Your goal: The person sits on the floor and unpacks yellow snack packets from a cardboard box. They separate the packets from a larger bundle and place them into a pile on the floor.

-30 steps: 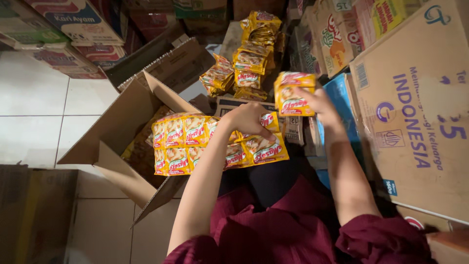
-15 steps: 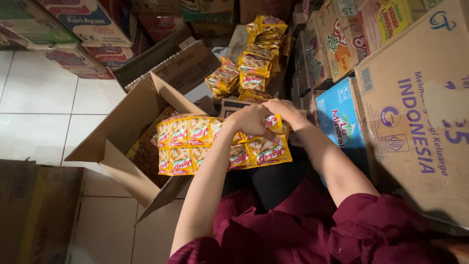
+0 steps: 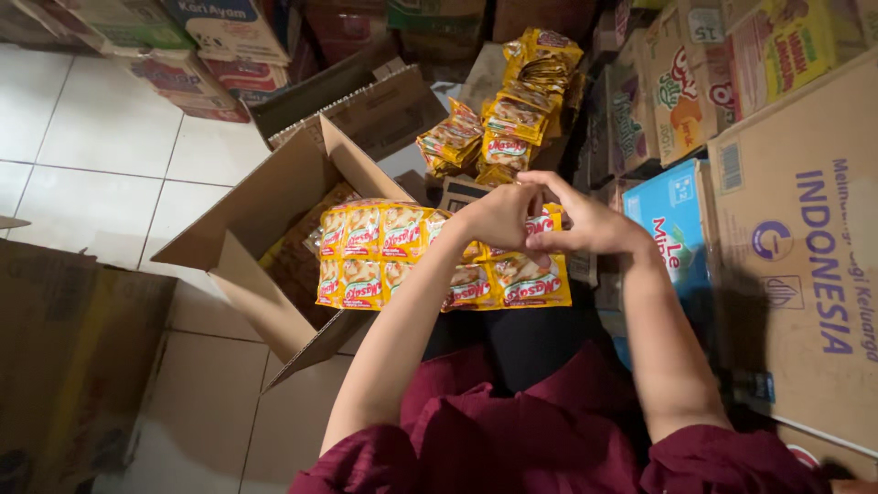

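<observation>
Hands (image 3: pixel 540 220) now together above floor (image 3: pixel 101 146)

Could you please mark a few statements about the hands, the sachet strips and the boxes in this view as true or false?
1. Both hands meet above the yellow sachet strips. True: the left hand and the right hand touch there.
2. The open cardboard box lies right of the person. False: it lies to the left.
3. A heap of yellow sachets lies beyond the hands. True.
4. The blue carton stands on the white tiled floor. False: it sits among the cartons on the right.
</observation>
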Demonstrator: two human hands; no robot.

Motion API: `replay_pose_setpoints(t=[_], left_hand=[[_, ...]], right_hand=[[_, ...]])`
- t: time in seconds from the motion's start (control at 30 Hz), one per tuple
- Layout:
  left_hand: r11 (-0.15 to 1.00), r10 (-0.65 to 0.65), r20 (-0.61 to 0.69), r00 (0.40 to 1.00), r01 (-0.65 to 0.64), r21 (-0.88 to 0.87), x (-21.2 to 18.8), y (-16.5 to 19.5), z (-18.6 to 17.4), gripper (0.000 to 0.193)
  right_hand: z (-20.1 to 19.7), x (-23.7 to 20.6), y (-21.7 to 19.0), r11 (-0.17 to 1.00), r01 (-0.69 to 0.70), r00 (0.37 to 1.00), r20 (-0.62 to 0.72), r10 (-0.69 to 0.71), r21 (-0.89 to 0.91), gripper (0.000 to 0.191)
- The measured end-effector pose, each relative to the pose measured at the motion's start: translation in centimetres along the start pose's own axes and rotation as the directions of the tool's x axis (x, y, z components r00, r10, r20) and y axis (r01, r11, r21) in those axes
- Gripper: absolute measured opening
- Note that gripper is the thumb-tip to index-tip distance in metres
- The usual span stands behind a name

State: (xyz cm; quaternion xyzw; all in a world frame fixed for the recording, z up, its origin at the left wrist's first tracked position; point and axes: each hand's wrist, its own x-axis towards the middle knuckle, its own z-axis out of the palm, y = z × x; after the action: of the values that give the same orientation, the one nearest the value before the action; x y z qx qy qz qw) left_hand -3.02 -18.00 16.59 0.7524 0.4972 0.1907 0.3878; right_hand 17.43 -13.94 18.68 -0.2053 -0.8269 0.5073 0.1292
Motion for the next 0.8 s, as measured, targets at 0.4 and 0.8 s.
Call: replay_pose_setpoints(t=[0.4,0.8], left_hand=[[0.976,-0.163,0.218,0.962,0.125,0.178,-4.2,-4.5,-4.4,0.115],[0.882,-0.206,-0.023,0.978,0.196,0.430,-4.5,-3.3,-3.1,0.084]], right_hand=[[1.6,-1.1,-0.4,0.992,-0.066,0.995,-0.071,0.074,0.108,0.049],[0.0,-0.8,-4.9,0.802,-0.483,0.875,-0.175,0.451,-0.350,0.053]])
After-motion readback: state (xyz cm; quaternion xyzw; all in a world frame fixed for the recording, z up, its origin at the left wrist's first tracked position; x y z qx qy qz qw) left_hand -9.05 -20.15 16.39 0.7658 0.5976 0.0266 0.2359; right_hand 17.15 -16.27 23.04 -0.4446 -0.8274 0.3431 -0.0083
